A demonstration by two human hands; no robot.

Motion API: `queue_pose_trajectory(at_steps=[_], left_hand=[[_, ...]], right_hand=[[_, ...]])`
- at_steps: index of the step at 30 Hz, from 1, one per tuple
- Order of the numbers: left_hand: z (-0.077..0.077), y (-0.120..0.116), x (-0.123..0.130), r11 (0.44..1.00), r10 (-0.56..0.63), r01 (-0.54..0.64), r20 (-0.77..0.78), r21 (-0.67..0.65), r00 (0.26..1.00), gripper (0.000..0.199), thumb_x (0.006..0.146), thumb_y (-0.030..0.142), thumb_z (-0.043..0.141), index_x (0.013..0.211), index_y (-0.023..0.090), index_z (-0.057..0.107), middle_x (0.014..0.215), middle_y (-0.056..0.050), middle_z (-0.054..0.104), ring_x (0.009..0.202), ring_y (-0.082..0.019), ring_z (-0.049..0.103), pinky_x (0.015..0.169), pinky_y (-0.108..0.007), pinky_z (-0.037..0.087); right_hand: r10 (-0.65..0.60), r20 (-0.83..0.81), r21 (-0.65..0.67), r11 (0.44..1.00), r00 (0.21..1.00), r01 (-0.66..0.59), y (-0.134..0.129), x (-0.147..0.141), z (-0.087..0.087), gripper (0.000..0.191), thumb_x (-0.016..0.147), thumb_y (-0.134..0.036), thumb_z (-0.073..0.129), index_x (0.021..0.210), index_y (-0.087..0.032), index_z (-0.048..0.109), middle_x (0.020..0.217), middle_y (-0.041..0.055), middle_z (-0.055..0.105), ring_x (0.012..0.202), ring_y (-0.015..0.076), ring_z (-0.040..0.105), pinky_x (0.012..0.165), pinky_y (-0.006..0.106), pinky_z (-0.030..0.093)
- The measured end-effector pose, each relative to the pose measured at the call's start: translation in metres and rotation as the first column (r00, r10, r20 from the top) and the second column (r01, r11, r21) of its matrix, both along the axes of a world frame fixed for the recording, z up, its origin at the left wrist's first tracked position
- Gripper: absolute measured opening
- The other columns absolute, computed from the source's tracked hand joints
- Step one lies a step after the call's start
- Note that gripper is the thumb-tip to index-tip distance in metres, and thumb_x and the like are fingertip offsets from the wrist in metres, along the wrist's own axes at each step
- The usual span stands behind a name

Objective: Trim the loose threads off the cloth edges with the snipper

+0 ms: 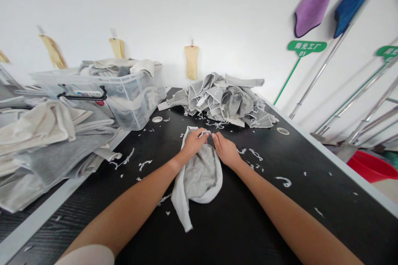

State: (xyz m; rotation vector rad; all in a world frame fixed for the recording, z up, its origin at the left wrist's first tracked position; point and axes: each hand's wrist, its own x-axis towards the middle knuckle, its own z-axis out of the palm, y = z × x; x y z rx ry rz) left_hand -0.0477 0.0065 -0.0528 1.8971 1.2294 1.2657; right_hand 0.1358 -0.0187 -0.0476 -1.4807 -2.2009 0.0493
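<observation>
A grey cloth (202, 178) with a pale edge hangs and lies in folds on the black table (248, 223). My left hand (194, 143) is closed on its upper edge, fingers pinched together. Close beside it, my right hand (225, 148) pinches the same edge, thumb and fingertips almost meeting the left ones. A small white strip of the edge shows between the fingertips. One narrow end of the cloth trails down toward me on the left. Whether the right fingertips also hold a loose thread is too small to tell.
Beyond my hands lies a heap of grey cloths (230, 99). At left stand a clear plastic bin (132, 103) full of cloths and a cloth stack (56, 145). Thread scraps (283, 181) litter the table. Yellow gloves (191, 62) hang behind; a red bucket (370, 165) is at right.
</observation>
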Motion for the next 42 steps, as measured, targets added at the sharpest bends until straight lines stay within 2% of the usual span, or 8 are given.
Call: queue_pose_trajectory(at_steps=[9,14,20,25,35,42], left_hand=[[0.0038,-0.0040,-0.0001,0.999,-0.035,0.035,-0.001,-0.014,0.999,0.029,0.096,0.037,0.053,0.075,0.019,0.064,0.071,0.001,0.067,0.071,-0.015,0.062,0.073,-0.025,0.047],[0.0009,-0.0028,0.0000,0.999,-0.045,0.045,-0.020,-0.011,0.999,0.032,0.097,0.040,0.053,0.077,0.019,0.066,0.071,0.001,0.067,0.070,-0.014,0.061,0.071,-0.025,0.046],[-0.0038,0.0004,0.0007,0.999,-0.033,0.033,0.012,-0.025,0.999,0.027,0.097,0.041,0.053,0.093,0.020,0.069,0.069,0.002,0.066,0.068,-0.014,0.062,0.068,-0.024,0.045],[-0.0041,0.0003,0.0010,0.998,-0.031,0.032,0.013,-0.052,0.999,0.030,0.098,0.045,0.053,0.097,0.020,0.070,0.067,0.003,0.065,0.065,-0.014,0.062,0.065,-0.024,0.044],[-0.0012,-0.0013,0.0012,0.997,-0.040,0.041,0.029,-0.060,0.999,0.030,0.097,0.045,0.053,0.092,0.021,0.070,0.066,0.002,0.066,0.065,-0.014,0.063,0.066,-0.025,0.045],[0.0019,-0.0027,0.0012,0.999,-0.005,0.007,0.043,-0.037,0.999,0.031,0.098,0.045,0.051,0.085,0.020,0.066,0.067,0.002,0.066,0.067,-0.014,0.062,0.068,-0.025,0.045]], right_hand=[[-0.026,0.020,-0.022,0.999,0.999,0.026,-0.0013,-0.0010,0.0024,0.040,0.114,-0.047,0.019,0.105,-0.023,0.050,0.082,0.0018,0.070,0.072,0.0187,0.069,0.060,0.028,0.027],[-0.025,0.031,-0.023,0.999,0.999,0.025,-0.0013,-0.0012,0.0024,0.041,0.114,-0.045,0.018,0.106,-0.022,0.051,0.084,0.0025,0.069,0.075,0.0192,0.069,0.062,0.028,0.030],[0.003,0.015,-0.016,1.000,1.000,-0.003,-0.0001,-0.0002,0.0012,0.044,0.114,-0.047,0.016,0.104,-0.023,0.051,0.082,0.0016,0.068,0.075,0.0191,0.069,0.062,0.028,0.030],[0.001,0.015,-0.029,1.000,1.000,-0.001,0.0003,0.0004,0.0013,0.043,0.114,-0.047,0.016,0.105,-0.024,0.051,0.083,0.0016,0.068,0.076,0.0193,0.069,0.062,0.028,0.031],[0.004,-0.022,-0.052,0.999,1.000,-0.005,0.0003,0.0009,0.0022,0.044,0.114,-0.048,0.016,0.102,-0.025,0.051,0.083,0.0011,0.068,0.076,0.0196,0.069,0.063,0.028,0.032],[0.004,-0.017,-0.049,0.999,1.000,-0.004,-0.0017,-0.0007,0.0037,0.042,0.114,-0.047,0.017,0.104,-0.024,0.051,0.086,0.0020,0.069,0.078,0.0193,0.069,0.063,0.028,0.032]])
